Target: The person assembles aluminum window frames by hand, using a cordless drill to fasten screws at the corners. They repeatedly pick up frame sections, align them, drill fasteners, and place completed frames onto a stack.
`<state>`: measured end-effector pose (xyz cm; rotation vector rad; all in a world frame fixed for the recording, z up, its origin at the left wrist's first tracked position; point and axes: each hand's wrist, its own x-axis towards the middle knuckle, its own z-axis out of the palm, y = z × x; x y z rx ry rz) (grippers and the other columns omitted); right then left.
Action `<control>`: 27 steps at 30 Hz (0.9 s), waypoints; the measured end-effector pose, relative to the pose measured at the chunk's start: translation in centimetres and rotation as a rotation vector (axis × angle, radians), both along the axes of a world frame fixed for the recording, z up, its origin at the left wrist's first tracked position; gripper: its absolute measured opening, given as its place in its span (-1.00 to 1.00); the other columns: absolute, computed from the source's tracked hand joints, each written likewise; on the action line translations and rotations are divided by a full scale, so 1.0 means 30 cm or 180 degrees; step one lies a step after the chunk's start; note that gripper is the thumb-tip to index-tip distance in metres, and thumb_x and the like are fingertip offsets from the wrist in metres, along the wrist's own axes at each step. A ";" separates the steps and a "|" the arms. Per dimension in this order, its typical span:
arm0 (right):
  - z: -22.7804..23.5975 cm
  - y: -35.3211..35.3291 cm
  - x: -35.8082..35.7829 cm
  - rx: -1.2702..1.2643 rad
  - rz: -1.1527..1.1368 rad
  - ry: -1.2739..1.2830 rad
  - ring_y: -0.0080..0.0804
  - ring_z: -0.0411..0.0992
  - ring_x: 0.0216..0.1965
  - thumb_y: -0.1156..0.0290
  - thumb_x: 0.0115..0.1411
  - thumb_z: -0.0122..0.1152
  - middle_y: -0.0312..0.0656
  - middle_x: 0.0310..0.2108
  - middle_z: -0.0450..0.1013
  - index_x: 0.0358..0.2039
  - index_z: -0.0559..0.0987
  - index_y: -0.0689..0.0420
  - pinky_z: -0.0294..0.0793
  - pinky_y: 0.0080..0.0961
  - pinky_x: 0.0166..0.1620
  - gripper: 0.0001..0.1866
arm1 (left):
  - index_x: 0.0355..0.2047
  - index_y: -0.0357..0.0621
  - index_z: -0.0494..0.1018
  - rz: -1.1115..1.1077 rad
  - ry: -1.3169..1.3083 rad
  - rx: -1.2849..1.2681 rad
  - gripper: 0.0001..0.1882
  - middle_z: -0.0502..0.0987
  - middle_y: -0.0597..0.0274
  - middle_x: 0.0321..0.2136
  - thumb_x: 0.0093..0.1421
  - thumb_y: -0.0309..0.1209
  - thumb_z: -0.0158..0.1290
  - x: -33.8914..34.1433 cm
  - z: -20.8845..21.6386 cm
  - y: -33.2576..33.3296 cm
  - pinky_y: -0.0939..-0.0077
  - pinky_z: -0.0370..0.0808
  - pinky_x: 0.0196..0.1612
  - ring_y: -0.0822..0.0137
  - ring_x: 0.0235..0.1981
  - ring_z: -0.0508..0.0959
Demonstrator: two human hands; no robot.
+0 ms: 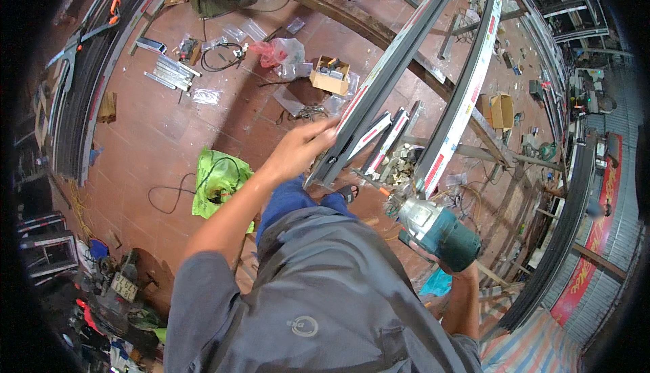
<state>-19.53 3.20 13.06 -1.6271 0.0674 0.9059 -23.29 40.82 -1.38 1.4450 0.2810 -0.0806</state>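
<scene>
My left hand (308, 148) grips the side of a long black-and-white metal profile (379, 82) near its close end, with the fingertips partly hidden behind it. In my right hand (455, 269) is a teal power drill (439, 231) with a silver front housing. Its slim bit, with an orange part, points up and left toward that profile's end but looks apart from it. A second long profile (460, 109) runs alongside to the right, its close end just above the drill. Short profile pieces (386, 141) stand between the two. Most of my right hand's fingers are hidden behind the drill.
Brown metal beams (433, 75) support the profiles. On the tiled floor lie a small cardboard box (330, 76), a bright green bag (218, 182), a cable (177, 190) and plastic bags. Stacks of long profiles (84, 102) stand at the left, with a motorbike (118, 295) at lower left.
</scene>
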 end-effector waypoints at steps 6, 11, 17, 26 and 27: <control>-0.043 0.066 -0.026 -0.0624 0.0578 -0.0814 -0.47 0.62 -0.23 0.50 0.14 0.40 -0.25 -0.19 0.65 -0.06 0.66 0.23 0.62 -0.49 -0.15 -0.68 | -0.09 -0.28 0.62 0.0300 -0.0992 0.1878 -0.63 0.66 -0.04 -0.14 0.14 -0.33 0.35 -0.330 0.063 -0.017 0.29 0.58 -0.10 0.10 -0.16 0.66; -0.020 0.074 0.026 -0.0829 0.1792 -0.2337 -0.38 0.59 -0.07 0.52 0.13 0.52 -0.17 -0.07 0.64 0.04 0.62 0.23 0.57 -0.38 0.00 -0.55 | -0.25 -0.21 0.61 0.0949 -0.1013 0.2832 -0.71 0.63 0.06 -0.32 0.00 -0.49 0.40 -0.319 0.024 -0.112 0.24 0.57 -0.27 0.06 -0.35 0.65; 0.148 0.338 0.099 -0.1133 0.1542 -0.2793 -0.18 0.61 -0.11 0.52 0.04 0.48 -0.06 -0.13 0.63 0.11 0.57 0.23 0.56 -0.30 0.00 -0.43 | -0.28 -0.22 0.61 0.1536 -0.1029 0.3183 -0.79 0.62 0.04 -0.40 0.05 -0.56 0.35 -0.328 -0.023 -0.186 0.25 0.57 -0.32 0.02 -0.39 0.64; -0.085 0.648 0.294 -0.2009 0.2361 -0.4525 0.11 0.49 -0.08 0.62 -0.14 0.42 0.00 -0.17 0.47 0.38 0.30 0.19 0.42 -0.07 -0.09 -0.03 | -0.22 -0.18 0.63 0.2109 -0.1078 0.3074 -0.71 0.66 0.06 -0.27 0.00 -0.59 0.33 -0.328 -0.025 -0.241 0.24 0.58 -0.26 0.06 -0.31 0.66; -0.098 0.672 0.297 -0.1981 0.2369 -0.4303 0.12 0.49 -0.06 0.64 -0.10 0.39 0.04 -0.14 0.49 0.36 0.32 0.19 0.44 -0.07 -0.06 -0.08 | -0.22 -0.16 0.63 0.2209 -0.1063 0.3102 -0.70 0.66 0.10 -0.29 -0.02 -0.58 0.33 -0.322 -0.030 -0.244 0.25 0.57 -0.28 0.08 -0.34 0.65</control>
